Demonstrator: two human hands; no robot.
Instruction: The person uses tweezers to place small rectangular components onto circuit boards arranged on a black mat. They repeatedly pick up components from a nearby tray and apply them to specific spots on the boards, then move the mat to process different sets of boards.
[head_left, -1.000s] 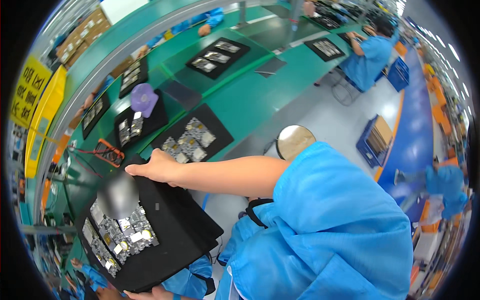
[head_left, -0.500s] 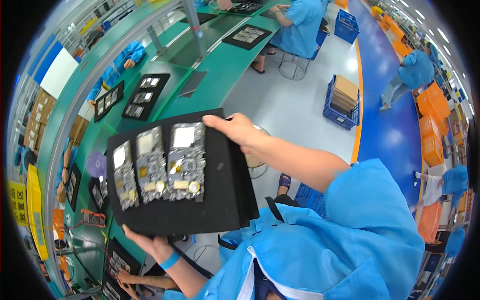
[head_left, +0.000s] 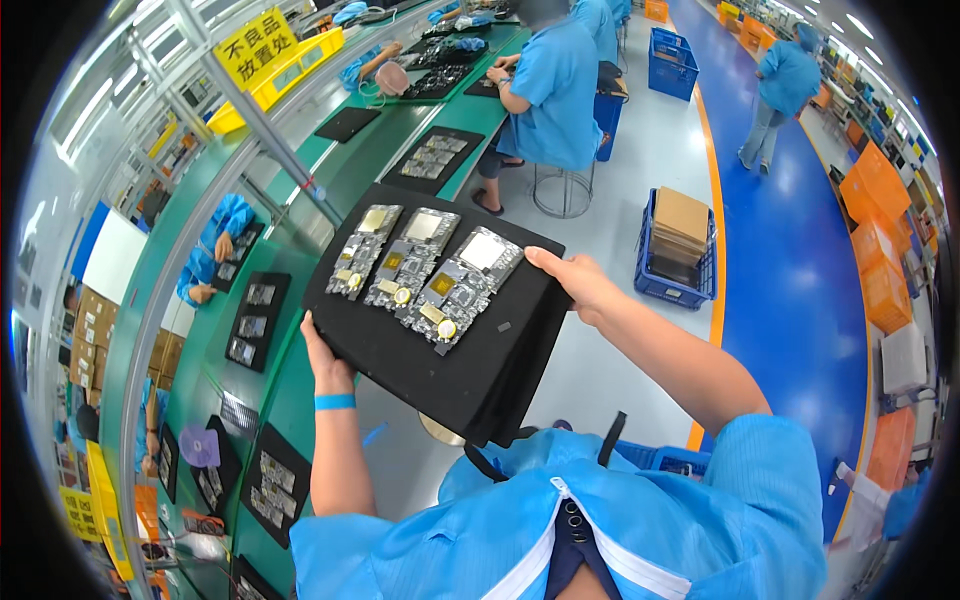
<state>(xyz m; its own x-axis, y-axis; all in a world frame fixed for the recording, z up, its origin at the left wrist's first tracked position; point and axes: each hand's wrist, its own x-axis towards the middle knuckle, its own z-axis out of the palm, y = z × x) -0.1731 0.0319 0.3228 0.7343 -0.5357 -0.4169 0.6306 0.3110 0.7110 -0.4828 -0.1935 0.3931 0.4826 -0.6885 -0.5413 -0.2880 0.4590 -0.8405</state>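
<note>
Green bench (head_left: 210, 375) runs past the left hand (head_left: 332, 365) and away beyond both hands, with grey floor (head_left: 640, 130) to the right of it. Held above the bench's edge and the floor, a stack of black mats (head_left: 430, 375) spans the space between that hand and the right hand (head_left: 585, 285). The left hand grips the stack's left edge; the right holds its far right corner, thumb laid over the top, the other fingers mostly hidden. Three circuit boards (head_left: 462, 290) lie on the uppermost mat between the two grips, side by side and slanting; the nearest to the right hand sits just beside that thumb, and neither hand touches any of them. Bare black mat lies on the near side of the boards. Left of and below the left hand, a purple fan (head_left: 205, 447) stands near another black mat with boards (head_left: 275, 485) on the bench. Beyond the grip, a co-worker (head_left: 560, 90) in blue sits at the bench. Right of the right hand are a blue crate (head_left: 680, 291) holding cardboard (head_left: 682, 220), then an orange line (head_left: 717, 345) and a blue walkway (head_left: 775, 300).
</note>
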